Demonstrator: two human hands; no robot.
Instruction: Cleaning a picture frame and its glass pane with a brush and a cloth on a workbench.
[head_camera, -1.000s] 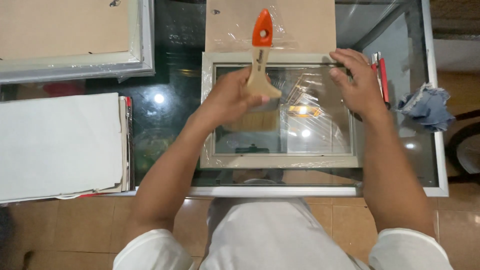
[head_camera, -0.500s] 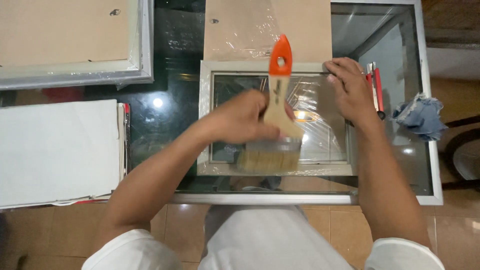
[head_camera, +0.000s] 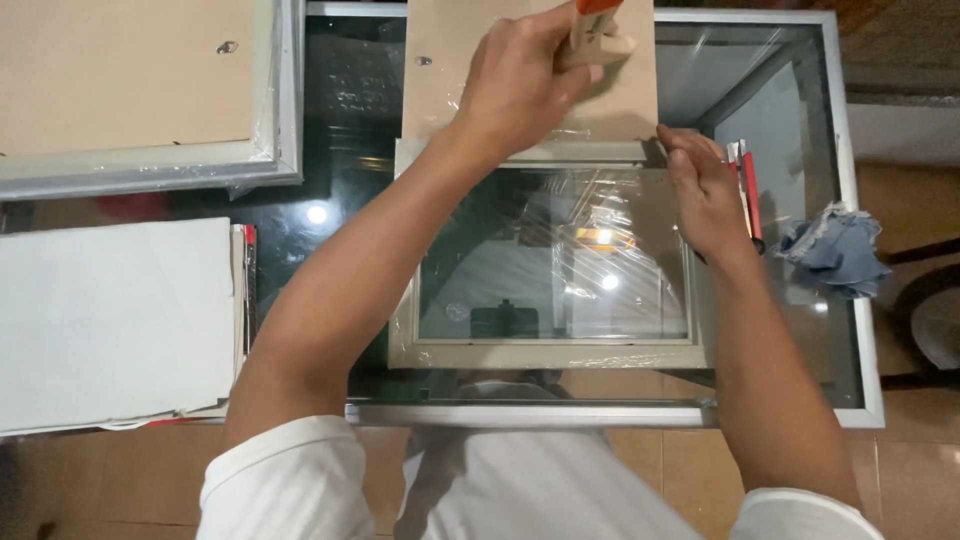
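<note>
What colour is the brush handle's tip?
Orange, above a pale wooden handle on the brush, cut off at the head view's top edge.

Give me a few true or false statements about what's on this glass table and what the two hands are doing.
1. The left hand grips a wooden-handled brush. True.
2. The right hand holds the blue cloth. False: the cloth lies apart from it, near the table edge; the hand rests on the frame's corner.
3. The picture frame has clear plastic film over it. True.
4. The brush is over the frame's near edge. False: it is at the far edge, over a brown board.
5. A white sheet lies left of the frame. True.
</note>
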